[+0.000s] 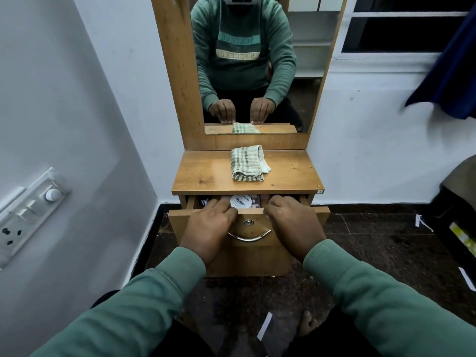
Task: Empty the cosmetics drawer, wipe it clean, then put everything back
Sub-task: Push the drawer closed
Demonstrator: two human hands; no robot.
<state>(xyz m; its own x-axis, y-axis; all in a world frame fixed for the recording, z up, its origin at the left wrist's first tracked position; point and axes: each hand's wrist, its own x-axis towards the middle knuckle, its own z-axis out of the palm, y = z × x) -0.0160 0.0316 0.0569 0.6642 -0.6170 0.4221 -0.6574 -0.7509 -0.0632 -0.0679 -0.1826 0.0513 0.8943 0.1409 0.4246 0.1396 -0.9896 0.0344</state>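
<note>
1. The left hand (208, 228) and the right hand (293, 225) are both curling their fingers over the top edge of the partly open brown wooden drawer (253, 256), gripping it on either side of its curved silver metal handle (249, 237).
2. A round white nail-polish tub (240, 201) is lying inside the drawer, just beyond the left fingers.
3. A folded green-checked cloth (248, 163) is resting on the wooden dressing-table top (206, 173), just below the tall wood-framed mirror (247, 60).

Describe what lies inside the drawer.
The drawer shows a white tub marked nail polish and small unclear items beside it. The tabletop, left hand and right hand cover the rest.
</note>
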